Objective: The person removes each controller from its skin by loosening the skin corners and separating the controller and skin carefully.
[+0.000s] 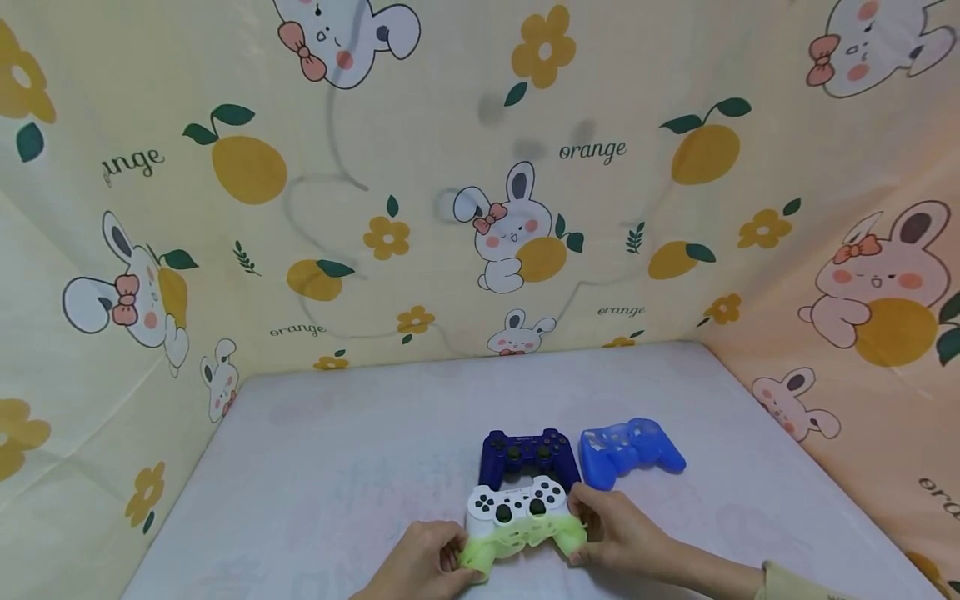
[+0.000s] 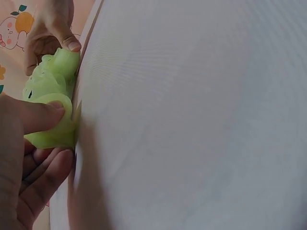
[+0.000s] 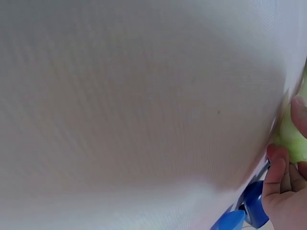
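A white game controller [image 1: 517,504] lies low in the head view, its button side facing up. A light green silicone controller cover [image 1: 517,537] wraps its two grips and lower edge, while the upper part shows bare white. My left hand [image 1: 420,562] pinches the cover at the left grip; in the left wrist view the thumb presses on the green material with the fingers beneath. At the right grip, my right hand [image 1: 622,533] holds the cover between thumb and fingers. In the right wrist view only an edge of the green cover [image 3: 292,136] shows.
Just behind the white controller is a dark blue game controller [image 1: 530,450], partly overlapped by it. A bright blue silicone cover [image 1: 633,450] lies to its right. They rest on a pale table [image 1: 337,467], with printed fabric [image 1: 420,125] hanging around its back and sides.
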A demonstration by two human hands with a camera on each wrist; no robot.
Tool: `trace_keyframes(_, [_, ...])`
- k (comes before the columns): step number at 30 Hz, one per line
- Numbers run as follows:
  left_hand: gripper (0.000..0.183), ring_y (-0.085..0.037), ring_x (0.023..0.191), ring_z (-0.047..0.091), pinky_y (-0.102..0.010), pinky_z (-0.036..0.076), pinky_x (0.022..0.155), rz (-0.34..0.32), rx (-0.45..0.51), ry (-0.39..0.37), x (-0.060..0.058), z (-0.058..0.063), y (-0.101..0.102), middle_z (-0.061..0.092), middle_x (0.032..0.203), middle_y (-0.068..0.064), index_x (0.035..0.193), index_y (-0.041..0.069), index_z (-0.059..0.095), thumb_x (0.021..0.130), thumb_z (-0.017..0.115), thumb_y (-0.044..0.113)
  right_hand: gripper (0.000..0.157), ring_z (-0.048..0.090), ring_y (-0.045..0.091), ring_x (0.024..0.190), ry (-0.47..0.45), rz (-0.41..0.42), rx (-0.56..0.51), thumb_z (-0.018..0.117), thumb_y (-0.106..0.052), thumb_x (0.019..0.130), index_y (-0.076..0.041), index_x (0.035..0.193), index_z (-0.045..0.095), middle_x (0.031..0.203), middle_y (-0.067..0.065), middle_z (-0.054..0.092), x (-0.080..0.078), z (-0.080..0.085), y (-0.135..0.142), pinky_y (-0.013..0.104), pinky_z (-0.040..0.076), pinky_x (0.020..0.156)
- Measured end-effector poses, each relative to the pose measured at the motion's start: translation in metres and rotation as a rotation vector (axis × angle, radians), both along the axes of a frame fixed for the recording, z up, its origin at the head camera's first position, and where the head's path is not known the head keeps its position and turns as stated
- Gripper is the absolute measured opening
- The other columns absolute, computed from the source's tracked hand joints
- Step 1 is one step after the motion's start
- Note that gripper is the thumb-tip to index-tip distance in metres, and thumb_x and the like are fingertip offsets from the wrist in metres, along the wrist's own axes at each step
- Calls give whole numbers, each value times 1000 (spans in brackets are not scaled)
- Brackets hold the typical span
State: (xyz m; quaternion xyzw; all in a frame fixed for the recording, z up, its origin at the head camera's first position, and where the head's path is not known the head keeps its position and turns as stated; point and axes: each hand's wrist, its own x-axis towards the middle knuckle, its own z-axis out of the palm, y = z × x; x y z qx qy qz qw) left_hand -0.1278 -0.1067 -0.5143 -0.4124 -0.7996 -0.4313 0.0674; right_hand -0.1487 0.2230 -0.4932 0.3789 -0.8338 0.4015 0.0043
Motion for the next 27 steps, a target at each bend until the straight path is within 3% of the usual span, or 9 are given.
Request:
trace_keyframes(16, [23,6,59,49,-7,41,52,29,-32,30,-1,-1,3,54,70,15,79,13,61,79,84,17,42,54,7,63,91,25,-30,90,-14,65,-19,88,55,74,-8,55,0,-1,-1,20,47,53])
trace_keyframes(20, [24,6,58,48,-7,41,52,35,-42,27,0,0,3,53,69,16,77,13,61,78,85,15,43,55,6,66,49,7,-3,91,-14,66,-19,89,55,77,-9,57,0,1,0,22,50,55])
trace_keyframes(27, [25,6,58,49,-7,42,51,33,-26,27,1,0,2,55,69,14,76,12,61,77,85,16,52,59,8,78,-52,-111,47,94,-25,62,-18,96,55,90,-9,59,8,4,-1,28,53,65])
